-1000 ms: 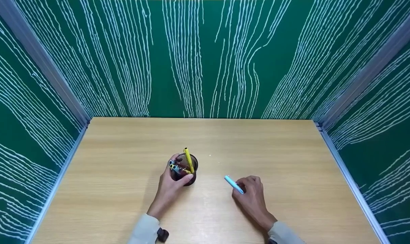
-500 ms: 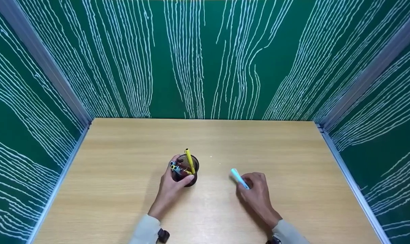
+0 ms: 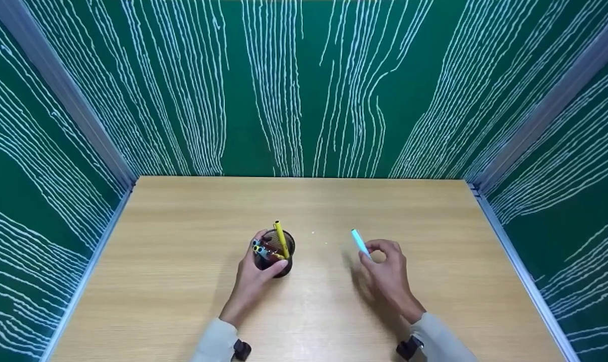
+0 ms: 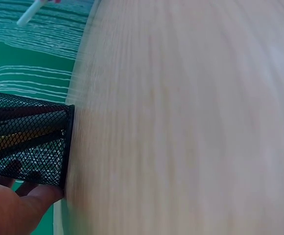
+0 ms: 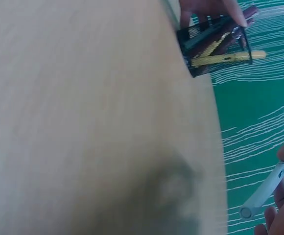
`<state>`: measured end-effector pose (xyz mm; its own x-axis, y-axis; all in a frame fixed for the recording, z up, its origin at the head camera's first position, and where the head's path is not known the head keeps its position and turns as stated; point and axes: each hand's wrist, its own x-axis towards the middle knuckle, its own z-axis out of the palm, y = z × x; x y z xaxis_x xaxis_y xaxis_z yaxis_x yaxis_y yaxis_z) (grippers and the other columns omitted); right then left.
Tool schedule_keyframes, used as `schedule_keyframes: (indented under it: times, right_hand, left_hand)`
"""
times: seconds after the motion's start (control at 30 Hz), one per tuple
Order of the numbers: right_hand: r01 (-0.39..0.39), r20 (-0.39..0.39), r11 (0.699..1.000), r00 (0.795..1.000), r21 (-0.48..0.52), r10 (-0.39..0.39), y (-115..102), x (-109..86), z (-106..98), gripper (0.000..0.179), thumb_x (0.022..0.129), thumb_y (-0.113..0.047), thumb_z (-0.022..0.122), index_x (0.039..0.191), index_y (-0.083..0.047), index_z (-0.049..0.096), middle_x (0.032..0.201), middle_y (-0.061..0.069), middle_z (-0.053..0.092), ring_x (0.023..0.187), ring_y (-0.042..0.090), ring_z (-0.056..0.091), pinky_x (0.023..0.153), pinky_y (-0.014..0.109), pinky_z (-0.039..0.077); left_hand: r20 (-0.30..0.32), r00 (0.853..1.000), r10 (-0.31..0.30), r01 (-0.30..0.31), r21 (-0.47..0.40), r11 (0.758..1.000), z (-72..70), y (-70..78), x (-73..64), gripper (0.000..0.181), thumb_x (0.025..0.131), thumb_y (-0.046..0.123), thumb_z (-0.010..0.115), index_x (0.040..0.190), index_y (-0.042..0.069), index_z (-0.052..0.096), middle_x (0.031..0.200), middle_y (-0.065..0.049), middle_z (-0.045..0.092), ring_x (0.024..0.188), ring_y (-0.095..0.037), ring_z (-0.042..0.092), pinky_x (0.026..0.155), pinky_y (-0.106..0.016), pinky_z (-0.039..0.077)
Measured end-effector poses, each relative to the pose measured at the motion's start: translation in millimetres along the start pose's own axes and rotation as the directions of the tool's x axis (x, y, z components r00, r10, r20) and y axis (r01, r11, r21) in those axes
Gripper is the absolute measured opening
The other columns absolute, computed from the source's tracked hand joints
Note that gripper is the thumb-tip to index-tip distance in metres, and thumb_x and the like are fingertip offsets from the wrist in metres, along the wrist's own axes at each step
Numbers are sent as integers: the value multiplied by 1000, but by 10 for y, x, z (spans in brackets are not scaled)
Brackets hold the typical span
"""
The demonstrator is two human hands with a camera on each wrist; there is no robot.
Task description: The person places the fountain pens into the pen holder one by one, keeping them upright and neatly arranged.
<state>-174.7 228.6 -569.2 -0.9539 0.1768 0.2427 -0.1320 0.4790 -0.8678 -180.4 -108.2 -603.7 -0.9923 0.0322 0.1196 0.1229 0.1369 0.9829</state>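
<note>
A black mesh pen cup [image 3: 285, 270] stands on the table with several pens in it. One yellow pen [image 3: 280, 236] sticks up above its rim; a bundle of other pens leans to the left side. My left hand [image 3: 251, 281] grips the cup, thumb on the near side and fingers round the far side. To the right, my right hand [image 3: 393, 276] pinches a light blue pen [image 3: 360, 243] by its lower end between thumb and index finger. In the right wrist view this pen [image 5: 264, 193] is tilted, held up off the table.
The pale wooden table [image 3: 193, 211] ends at a green back wall [image 3: 314, 100] with white wavy lines. Similar side panels with metal edge strips [image 3: 515, 261] border it left and right. Tiny light specks lie right of the cup.
My right hand has moved up and slightly right, raising the blue pen and turning it more upright. My left hand stays on the cup.
</note>
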Motion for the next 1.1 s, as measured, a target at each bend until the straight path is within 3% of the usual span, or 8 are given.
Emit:
schedule_keyframes:
  times: [0.4, 0.87, 1.1]
  right_hand:
    - [101, -52, 994, 994, 39, -99, -232, 234, -45, 14, 92, 1, 85, 105, -3, 80, 104, 11, 73, 113, 24, 56, 103, 45, 40]
    - [138, -10, 989, 990, 47, -137, -409, 300, 48, 15, 92, -5, 86, 106, -8, 81, 105, 7, 74, 117, 24, 57, 104, 47, 40]
    - [95, 16, 994, 995, 52, -96, -502, 300, 106, 15, 96, -12, 86, 109, -9, 81, 113, 6, 71, 120, 24, 55, 105, 48, 40]
  left_hand:
    - [-11, 1000, -25, 25, 21, 999, 4, 12, 0, 92, 88, 36, 94, 166, 29, 47, 150, -7, 66, 133, -26, 63, 118, -54, 42]
    - [-21, 1000, -10, 11, 32, 999, 13, 0, -1, 92, 88, 36, 94, 166, 27, 46, 154, -8, 64, 135, -29, 62, 119, -56, 41]
    - [-17, 1000, -12, 12, 35, 999, 9, 2, 1, 92, 88, 36, 94, 166, 28, 46, 156, -9, 63, 139, -30, 61, 120, -56, 41]
